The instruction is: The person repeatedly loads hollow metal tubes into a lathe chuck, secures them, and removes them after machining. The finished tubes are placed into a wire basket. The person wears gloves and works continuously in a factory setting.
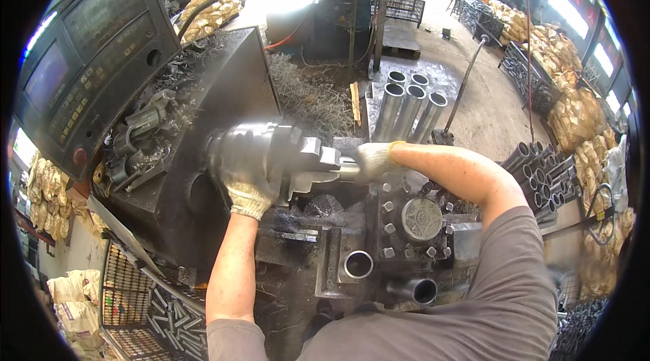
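Note:
In front of me is a lathe chuck with stepped jaws, its left part smeared. My left hand, in a knitted work glove, lies against the near side of the chuck; its fingers are blurred into it. My right hand, also gloved, is closed around the outer end of a shiny round metal piece at the jaws. Most of that piece is hidden by the jaws and the glove. Just nearer than my right hand sits a bolted round-topped tool post.
A metal tube stands upright by the tool post, and another tube lies beside it. Several upright tubes stand beyond my right forearm. A control panel rises at left; stacked tubes lie right. Metal shavings heap behind the chuck.

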`<action>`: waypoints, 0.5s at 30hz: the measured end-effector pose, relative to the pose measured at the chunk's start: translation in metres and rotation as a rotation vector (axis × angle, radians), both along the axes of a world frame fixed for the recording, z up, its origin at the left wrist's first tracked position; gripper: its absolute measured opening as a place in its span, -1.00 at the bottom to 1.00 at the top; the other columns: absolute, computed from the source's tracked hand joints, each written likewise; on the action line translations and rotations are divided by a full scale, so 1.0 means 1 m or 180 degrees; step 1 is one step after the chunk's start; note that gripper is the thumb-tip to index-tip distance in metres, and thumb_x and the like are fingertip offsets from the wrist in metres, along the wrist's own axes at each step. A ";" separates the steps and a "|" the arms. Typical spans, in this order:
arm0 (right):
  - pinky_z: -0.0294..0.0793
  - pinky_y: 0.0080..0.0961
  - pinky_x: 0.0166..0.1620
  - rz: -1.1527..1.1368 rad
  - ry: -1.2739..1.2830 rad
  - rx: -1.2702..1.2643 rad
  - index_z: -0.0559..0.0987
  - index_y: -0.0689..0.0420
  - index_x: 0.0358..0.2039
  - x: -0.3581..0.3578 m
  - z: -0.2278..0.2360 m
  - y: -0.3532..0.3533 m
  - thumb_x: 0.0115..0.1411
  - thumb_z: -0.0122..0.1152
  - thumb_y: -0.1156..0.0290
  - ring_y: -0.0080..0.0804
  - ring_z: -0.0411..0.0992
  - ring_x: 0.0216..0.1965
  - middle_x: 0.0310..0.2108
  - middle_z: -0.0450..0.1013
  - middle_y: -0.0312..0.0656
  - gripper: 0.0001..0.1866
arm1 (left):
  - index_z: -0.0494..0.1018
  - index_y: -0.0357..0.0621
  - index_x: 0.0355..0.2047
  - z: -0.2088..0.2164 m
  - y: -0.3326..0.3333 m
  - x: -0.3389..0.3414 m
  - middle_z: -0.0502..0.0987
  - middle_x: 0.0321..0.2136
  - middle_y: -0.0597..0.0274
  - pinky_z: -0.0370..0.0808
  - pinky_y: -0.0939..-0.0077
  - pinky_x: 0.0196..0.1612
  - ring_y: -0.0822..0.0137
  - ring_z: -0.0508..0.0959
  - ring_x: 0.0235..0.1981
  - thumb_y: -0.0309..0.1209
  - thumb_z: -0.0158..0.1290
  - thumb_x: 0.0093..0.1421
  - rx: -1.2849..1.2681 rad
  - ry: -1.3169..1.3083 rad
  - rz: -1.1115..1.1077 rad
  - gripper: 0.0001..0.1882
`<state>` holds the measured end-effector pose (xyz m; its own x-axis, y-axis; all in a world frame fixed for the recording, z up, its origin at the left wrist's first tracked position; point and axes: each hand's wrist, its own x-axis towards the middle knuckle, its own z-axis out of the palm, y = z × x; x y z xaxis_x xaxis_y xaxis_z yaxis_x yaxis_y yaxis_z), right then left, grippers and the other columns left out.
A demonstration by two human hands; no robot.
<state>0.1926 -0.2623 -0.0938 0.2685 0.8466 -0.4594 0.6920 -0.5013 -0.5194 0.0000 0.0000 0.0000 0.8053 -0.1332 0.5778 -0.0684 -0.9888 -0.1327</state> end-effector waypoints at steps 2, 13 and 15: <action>0.69 -0.17 -0.13 0.0058 -0.0508 0.0186 0.67 0.22 -0.06 0.020 -0.006 -0.030 0.04 0.50 0.03 -0.04 0.71 -0.24 -0.31 0.71 0.04 -0.42 | 0.37 -0.17 0.26 -0.005 0.001 0.009 0.44 0.26 -0.15 0.18 -0.27 0.49 -0.34 0.33 0.39 -0.23 0.31 0.10 -0.0057 -0.0056 0.0033 -0.28; 0.69 -0.13 -0.07 -0.1979 -0.1517 0.0382 0.61 0.23 0.08 -0.162 0.222 -0.129 0.05 0.59 0.01 -0.04 0.72 -0.18 -0.21 0.70 0.07 -0.29 | 0.22 -0.29 0.46 -0.038 -0.075 -0.012 0.48 0.26 -0.17 0.35 0.03 0.42 0.03 0.48 0.31 -0.06 0.32 0.33 -0.3901 0.0404 -0.1550 -0.12; 0.68 -0.28 -0.06 -0.2087 0.0352 0.0763 0.63 0.23 0.08 -0.210 0.188 -0.136 0.09 0.58 0.03 -0.23 0.70 -0.16 -0.20 0.70 0.03 -0.33 | 0.15 -0.26 0.49 -0.092 -0.114 -0.059 0.43 0.34 -0.08 0.29 0.10 0.49 0.03 0.44 0.37 0.33 0.17 0.31 -0.3797 0.0153 -0.2276 0.07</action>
<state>-0.0177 -0.3979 0.0941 0.7204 0.6075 -0.3346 0.2231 -0.6597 -0.7176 -0.0592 -0.1143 -0.0921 0.7944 0.0281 0.6067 -0.5819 -0.2509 0.7736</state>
